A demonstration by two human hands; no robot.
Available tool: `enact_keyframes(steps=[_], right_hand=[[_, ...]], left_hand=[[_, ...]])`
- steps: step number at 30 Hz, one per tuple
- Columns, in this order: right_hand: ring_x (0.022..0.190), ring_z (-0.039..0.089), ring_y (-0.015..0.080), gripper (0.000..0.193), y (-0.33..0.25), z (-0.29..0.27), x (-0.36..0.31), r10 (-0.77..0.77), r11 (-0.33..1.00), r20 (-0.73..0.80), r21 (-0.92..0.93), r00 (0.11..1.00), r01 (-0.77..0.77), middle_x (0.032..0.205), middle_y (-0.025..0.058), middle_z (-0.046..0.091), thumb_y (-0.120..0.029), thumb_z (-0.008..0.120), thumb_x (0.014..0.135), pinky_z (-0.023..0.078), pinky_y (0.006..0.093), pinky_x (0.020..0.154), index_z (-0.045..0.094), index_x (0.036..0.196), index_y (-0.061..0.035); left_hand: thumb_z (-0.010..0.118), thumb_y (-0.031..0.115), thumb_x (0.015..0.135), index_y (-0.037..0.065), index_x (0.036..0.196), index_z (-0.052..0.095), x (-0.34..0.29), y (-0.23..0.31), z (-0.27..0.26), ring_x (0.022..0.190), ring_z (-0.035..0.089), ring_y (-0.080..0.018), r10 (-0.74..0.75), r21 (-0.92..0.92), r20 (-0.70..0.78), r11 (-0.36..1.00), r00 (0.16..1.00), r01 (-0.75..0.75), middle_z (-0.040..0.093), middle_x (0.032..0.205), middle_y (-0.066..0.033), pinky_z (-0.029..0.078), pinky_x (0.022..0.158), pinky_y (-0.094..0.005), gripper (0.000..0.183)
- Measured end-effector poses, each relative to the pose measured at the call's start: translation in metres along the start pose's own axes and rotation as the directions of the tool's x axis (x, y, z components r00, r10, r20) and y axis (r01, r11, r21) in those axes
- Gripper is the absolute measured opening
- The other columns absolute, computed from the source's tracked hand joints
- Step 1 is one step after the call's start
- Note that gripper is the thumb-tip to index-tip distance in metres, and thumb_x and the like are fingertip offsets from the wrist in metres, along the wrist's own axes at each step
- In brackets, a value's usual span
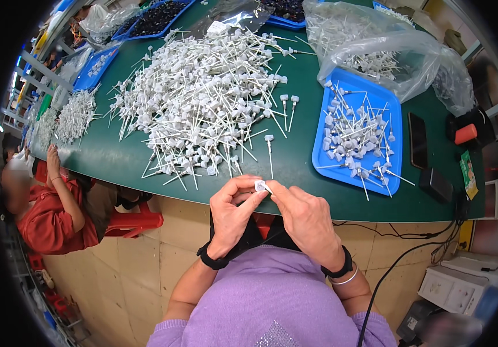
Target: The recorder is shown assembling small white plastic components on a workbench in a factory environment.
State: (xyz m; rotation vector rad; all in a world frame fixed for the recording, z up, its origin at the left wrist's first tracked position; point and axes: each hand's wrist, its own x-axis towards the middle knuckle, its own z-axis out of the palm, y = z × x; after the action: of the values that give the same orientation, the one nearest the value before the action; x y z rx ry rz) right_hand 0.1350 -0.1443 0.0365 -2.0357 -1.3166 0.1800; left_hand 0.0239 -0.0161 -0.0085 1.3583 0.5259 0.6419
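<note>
My left hand (234, 211) and my right hand (306, 220) meet at the table's front edge, both with fingers pinched. Between the fingertips is a small white plastic cap piece (260, 185), its square-looking head toward my left fingers. My right fingers press at its other side and hide part of it. Just beyond lies a single white cap with a thin stem (269, 151). A large heap of similar white stemmed caps (202, 92) spreads over the green table (295, 173). To the right, a blue tray (398, 139) holds more of them, some stems poking over its rim.
Behind the tray, a clear plastic bag (370, 43) holds more stemmed pieces. A phone (417, 140) and a black box (435, 186) lie right of it. At the left, a person in red (58, 217) sits by a smaller pile (76, 118). Cables (411, 234) hang at the right.
</note>
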Motion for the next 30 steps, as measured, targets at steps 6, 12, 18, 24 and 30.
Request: enact_keyframes(steps=[6, 12, 18, 24, 30], right_hand=[[0.058, 0.062, 0.0369, 0.028, 0.0, 0.0005, 0.0013, -0.004, 1.0, -0.009, 0.027, 1.0, 0.004, 0.073, 0.0134, 0.059, -0.005, 0.063, 0.091, 0.049, 0.0452, 0.05, 0.06, 0.118, -0.0102], [0.06, 0.062, 0.0372, 0.032, -0.0007, -0.0003, 0.0019, -0.017, 0.999, -0.02, 0.049, 1.0, 0.018, 0.074, 0.0141, 0.059, -0.001, 0.064, 0.088, 0.05, 0.0452, 0.051, 0.059, 0.119, -0.0096], [0.06, 0.063, 0.0373, 0.032, -0.0012, 0.0005, 0.0013, -0.003, 0.999, -0.016, 0.042, 1.0, 0.004, 0.074, 0.0139, 0.059, -0.001, 0.064, 0.087, 0.05, 0.0454, 0.051, 0.059, 0.118, -0.0093], [0.059, 0.063, 0.0367, 0.033, -0.0017, 0.0008, 0.0005, 0.0, 1.0, -0.013, 0.02, 1.0, 0.0, 0.074, 0.0134, 0.059, -0.002, 0.065, 0.087, 0.05, 0.045, 0.051, 0.06, 0.119, -0.0098], [0.058, 0.063, 0.0356, 0.032, -0.0022, 0.0014, -0.0001, 0.004, 1.0, -0.004, -0.012, 1.0, -0.004, 0.075, 0.0126, 0.059, -0.004, 0.065, 0.089, 0.05, 0.0445, 0.05, 0.061, 0.12, -0.0103]], left_hand=[[0.07, -0.006, 0.088, -0.006, 0.106, 0.066, -0.0006, 0.0017, 0.0003, 0.1, 0.069, -0.0169, -0.007, -0.02, 0.016, 1.0, 1.0, 0.008, 0.065, 0.12, -0.0134, 0.056, 0.088, -0.0261, 0.019], [0.07, -0.006, 0.088, -0.006, 0.107, 0.066, -0.0012, 0.0016, 0.0014, 0.101, 0.069, -0.0172, -0.007, -0.031, 0.003, 0.999, 1.0, 0.007, 0.065, 0.12, -0.0139, 0.056, 0.088, -0.0261, 0.019], [0.071, -0.007, 0.087, -0.006, 0.108, 0.066, -0.0021, -0.0021, 0.0023, 0.101, 0.069, -0.0173, 0.004, -0.046, -0.014, 0.999, 1.0, -0.004, 0.064, 0.122, -0.0142, 0.056, 0.089, -0.0263, 0.021], [0.071, -0.006, 0.087, -0.006, 0.107, 0.066, -0.0026, -0.0014, 0.004, 0.101, 0.069, -0.0174, 0.012, -0.056, -0.023, 0.998, 1.0, -0.013, 0.063, 0.123, -0.0146, 0.057, 0.089, -0.0267, 0.021], [0.071, -0.006, 0.087, -0.004, 0.108, 0.067, -0.0033, -0.0043, 0.0034, 0.1, 0.069, -0.0173, 0.074, 0.04, -0.033, 0.997, 0.997, -0.072, 0.064, 0.122, -0.0158, 0.058, 0.088, -0.0269, 0.021]])
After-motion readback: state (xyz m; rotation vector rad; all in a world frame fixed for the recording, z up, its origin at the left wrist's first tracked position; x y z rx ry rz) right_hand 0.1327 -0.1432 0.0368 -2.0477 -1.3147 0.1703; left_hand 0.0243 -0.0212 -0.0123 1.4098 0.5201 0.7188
